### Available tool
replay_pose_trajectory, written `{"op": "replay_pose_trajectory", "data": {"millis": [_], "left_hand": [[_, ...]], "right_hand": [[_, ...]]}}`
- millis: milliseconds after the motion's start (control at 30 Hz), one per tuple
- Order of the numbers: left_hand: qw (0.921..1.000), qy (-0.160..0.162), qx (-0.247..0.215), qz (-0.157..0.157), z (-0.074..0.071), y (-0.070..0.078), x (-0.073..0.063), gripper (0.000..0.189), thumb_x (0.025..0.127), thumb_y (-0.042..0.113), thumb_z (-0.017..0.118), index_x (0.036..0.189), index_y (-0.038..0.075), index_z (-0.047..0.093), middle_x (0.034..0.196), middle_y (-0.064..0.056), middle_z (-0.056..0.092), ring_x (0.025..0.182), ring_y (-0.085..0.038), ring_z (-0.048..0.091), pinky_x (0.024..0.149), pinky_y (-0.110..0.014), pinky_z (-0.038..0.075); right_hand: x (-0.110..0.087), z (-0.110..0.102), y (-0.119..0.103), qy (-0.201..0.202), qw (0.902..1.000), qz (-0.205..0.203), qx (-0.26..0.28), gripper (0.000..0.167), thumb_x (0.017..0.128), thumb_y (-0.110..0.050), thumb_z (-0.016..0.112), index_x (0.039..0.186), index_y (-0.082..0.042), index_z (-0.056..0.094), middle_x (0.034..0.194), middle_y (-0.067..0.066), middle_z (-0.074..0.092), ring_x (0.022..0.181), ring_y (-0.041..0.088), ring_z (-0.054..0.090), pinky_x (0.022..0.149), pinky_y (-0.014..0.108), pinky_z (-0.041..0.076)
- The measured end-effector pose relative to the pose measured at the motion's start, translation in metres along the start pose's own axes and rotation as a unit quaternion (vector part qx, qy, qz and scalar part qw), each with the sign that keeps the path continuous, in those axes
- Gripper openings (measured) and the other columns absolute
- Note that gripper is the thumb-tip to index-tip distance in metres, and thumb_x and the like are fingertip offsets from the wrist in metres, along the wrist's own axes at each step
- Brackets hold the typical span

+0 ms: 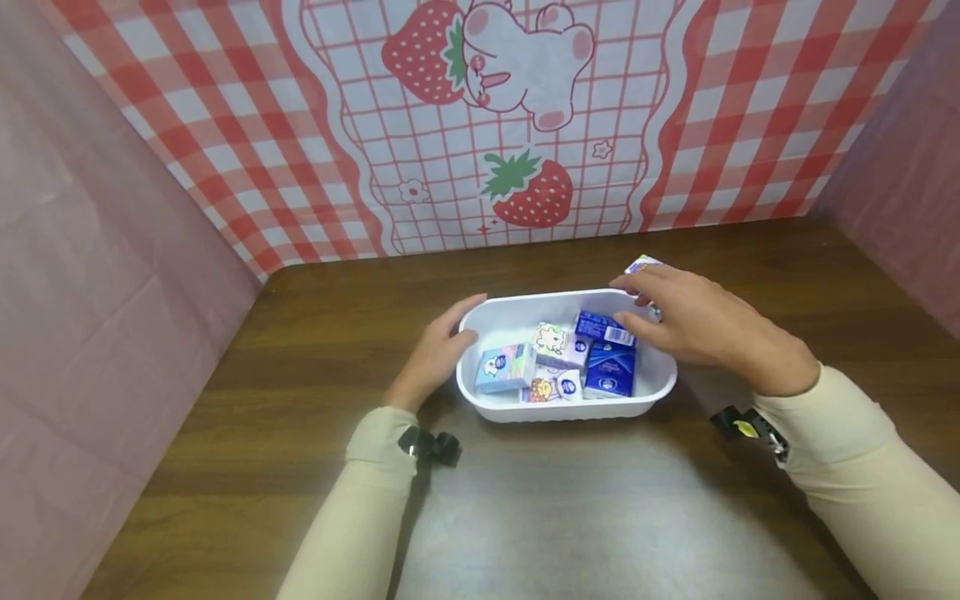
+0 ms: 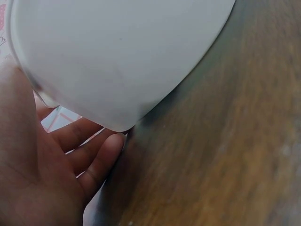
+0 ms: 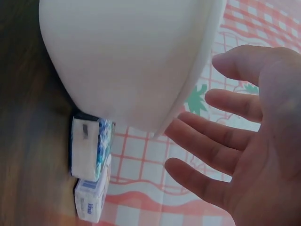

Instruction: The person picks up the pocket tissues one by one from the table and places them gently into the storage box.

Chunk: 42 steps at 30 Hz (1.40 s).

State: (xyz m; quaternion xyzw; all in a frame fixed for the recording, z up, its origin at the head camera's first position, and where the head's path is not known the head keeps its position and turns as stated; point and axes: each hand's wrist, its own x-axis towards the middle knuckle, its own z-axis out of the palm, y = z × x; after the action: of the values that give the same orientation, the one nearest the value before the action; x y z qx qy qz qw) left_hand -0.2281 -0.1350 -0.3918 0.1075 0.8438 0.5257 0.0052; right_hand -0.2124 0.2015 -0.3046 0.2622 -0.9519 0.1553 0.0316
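Tub [image 1: 555, 412] is being gripped by the left hand [image 1: 435, 350]; its long axis is running left to right across the surface [image 1: 300, 400]. Packets [image 1: 611, 371] are being held inside; the right hand [image 1: 693, 317] is being held spread by the right end.

left hand [image 1: 431, 357] is curving its fingers [image 2: 106, 157], left of frame centre | right hand [image 1: 697, 323] is hovering right of centre, fingers parted

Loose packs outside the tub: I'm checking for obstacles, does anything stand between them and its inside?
Yes: the white tub's wall, at its right end. From the head view, the right hand partly hides the packs.
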Motion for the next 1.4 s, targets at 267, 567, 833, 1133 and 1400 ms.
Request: {"op": "replay_pose_trajectory", "data": {"millis": [267,567,833,1133,1400], "left_hand": [[1.0000,0.000,0.002,0.006,0.000,-0.002,0.000,0.052,0.097,0.014,0.054,0.146,0.031,0.052,0.151,0.006,0.048,0.140,-0.019,0.041,0.116,-0.051,0.030],[1.0000,0.000,0.004,0.008,0.000,-0.002,0.001,0.051,0.097,0.015,0.054,0.147,0.030,0.052,0.150,0.007,0.048,0.140,-0.018,0.041,0.116,-0.050,0.030],[1.0000,0.000,0.003,0.006,0.000,-0.002,0.001,0.052,0.097,0.015,0.054,0.146,0.031,0.052,0.150,0.007,0.048,0.140,-0.018,0.041,0.115,-0.051,0.030],[1.0000,0.002,-0.005,0.003,-0.002,-0.003,0.000,0.052,0.097,0.014,0.054,0.146,0.032,0.053,0.150,0.007,0.048,0.140,-0.018,0.040,0.116,-0.051,0.029],[1.0000,-0.002,0.003,0.002,0.000,-0.005,0.002,0.051,0.097,0.017,0.054,0.146,0.034,0.052,0.150,0.008,0.048,0.140,-0.018,0.041,0.115,-0.051,0.031]], "right_hand": [[0.001,-0.001,0.014,0.039,0.9992,-0.012,0.006,0.041,0.095,-0.022,0.068,0.132,-0.007,0.061,0.119,0.015,0.064,0.104,0.031,0.065,0.085,0.055,0.056],[0.001,-0.002,0.023,0.045,0.9989,-0.002,0.014,0.036,0.096,-0.016,0.063,0.131,-0.008,0.063,0.118,0.013,0.063,0.105,0.029,0.062,0.088,0.055,0.054],[0.002,0.000,0.034,0.022,0.9991,0.028,0.021,0.042,0.096,-0.019,0.063,0.136,-0.007,0.059,0.123,0.018,0.061,0.107,0.034,0.061,0.085,0.056,0.055],[0.006,0.004,0.042,0.003,0.9991,0.035,0.024,0.043,0.095,-0.019,0.065,0.136,-0.006,0.060,0.123,0.020,0.061,0.108,0.036,0.062,0.087,0.057,0.055],[0.005,0.008,0.048,-0.018,0.9988,0.043,0.014,0.047,0.092,-0.016,0.071,0.135,-0.004,0.059,0.123,0.022,0.061,0.106,0.038,0.063,0.087,0.059,0.054]]}}
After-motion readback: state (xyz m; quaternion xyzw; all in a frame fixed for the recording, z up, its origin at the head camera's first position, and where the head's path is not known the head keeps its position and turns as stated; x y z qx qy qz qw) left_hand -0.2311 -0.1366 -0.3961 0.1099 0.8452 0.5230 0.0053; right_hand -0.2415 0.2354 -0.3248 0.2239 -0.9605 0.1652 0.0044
